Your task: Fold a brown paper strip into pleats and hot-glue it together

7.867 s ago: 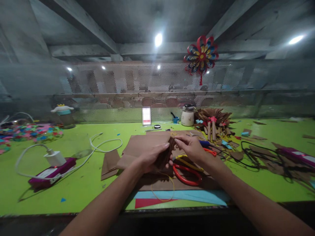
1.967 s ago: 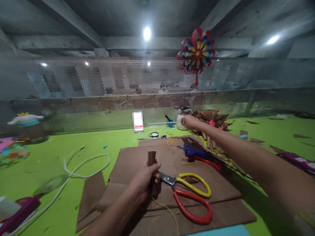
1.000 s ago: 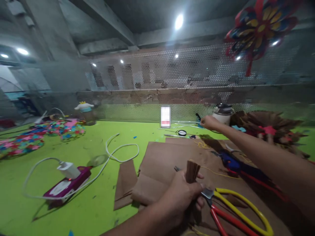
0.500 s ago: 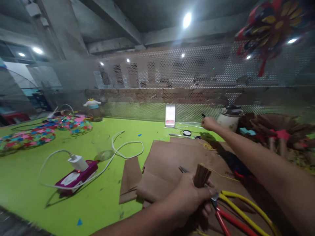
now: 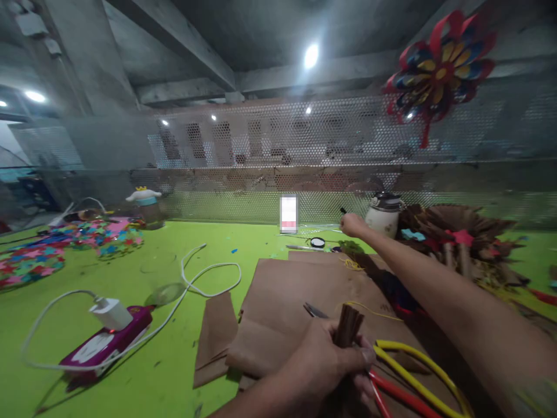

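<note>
My left hand (image 5: 331, 354) is closed around a tightly pleated bundle of brown paper (image 5: 348, 325), its folded end pointing up. Close against these fingers lies a tool with red and yellow handles (image 5: 409, 377); its metal head is mostly hidden. Dark pointed metal tips (image 5: 314, 310) show just beyond the hand, and I cannot tell whether they belong to that tool. My right hand (image 5: 353, 225) reaches far forward, fingers closed, with a small black tip (image 5: 343, 211) sticking up from it. What it grips is too small to name. Clear thin strips (image 5: 317, 227) lie beside it.
Brown paper sheets (image 5: 278, 290) cover the middle of the green table (image 5: 165, 348). A purple power strip (image 5: 108, 342) with a white cable (image 5: 217, 266) lies left. A lidded jar (image 5: 383, 215) and brown paper flowers (image 5: 452, 226) stand right. A phone (image 5: 289, 213) leans at the back.
The whole view has shifted, with things on the table now lower and further left. Both hands keep about the same pose, the left still around the paper bundle.
</note>
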Tool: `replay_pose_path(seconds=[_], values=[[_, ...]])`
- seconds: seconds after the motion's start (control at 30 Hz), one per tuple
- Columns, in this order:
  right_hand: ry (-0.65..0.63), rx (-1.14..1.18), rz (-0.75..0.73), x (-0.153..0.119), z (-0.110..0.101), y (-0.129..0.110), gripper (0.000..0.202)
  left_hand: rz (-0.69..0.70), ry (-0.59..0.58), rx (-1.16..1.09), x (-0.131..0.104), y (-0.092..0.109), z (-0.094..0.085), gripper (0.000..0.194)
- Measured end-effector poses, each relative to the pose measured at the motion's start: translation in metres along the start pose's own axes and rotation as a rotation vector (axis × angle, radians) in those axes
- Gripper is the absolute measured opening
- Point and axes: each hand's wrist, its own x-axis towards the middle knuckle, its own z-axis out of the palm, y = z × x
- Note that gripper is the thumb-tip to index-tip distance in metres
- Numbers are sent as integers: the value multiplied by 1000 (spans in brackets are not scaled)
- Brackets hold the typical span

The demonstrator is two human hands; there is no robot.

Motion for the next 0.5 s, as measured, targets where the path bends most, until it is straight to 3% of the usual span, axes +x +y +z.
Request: replay_pose_path(seconds=[0.13, 0.33, 0.5], values=[[37, -5, 9, -6, -6, -2, 28, 16, 5, 29, -1, 3, -2, 31], [54, 19, -61, -17, -24, 3, 25, 4, 153, 91, -3, 6, -2, 40], [96, 76, -159, -36, -47, 13, 23, 111, 220, -4, -1, 10, -4, 31]])
